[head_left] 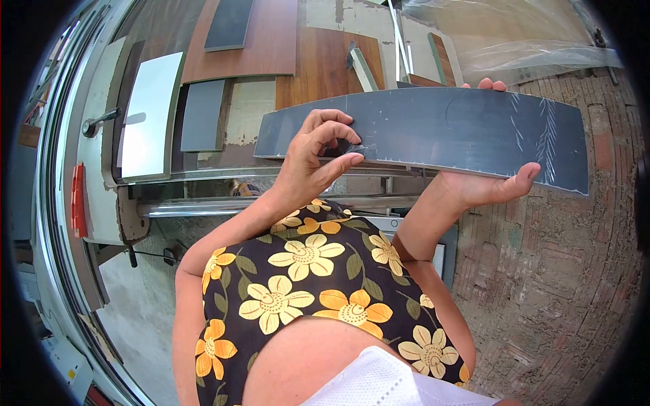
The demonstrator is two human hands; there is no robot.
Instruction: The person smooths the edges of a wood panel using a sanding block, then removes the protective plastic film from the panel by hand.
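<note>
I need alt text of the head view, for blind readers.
A bare right hand holds a long, scuffed, dark-grey rectangular panel; the left hand curls over its surface. A white rectangular board and brown wood-look boards lie nearby.

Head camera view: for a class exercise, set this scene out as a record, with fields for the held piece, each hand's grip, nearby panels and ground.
Held piece: long dark grey board
Surface: pale marks near its right end
Right hand grip: supports the board, thumb along the near edge, fingertips showing past the far edge
Left hand grip: fingers curled at the board's face; whether they pinch something is unclear
Panels nearby: white panel, reddish-brown panel
Ground at right: brick surface
</note>
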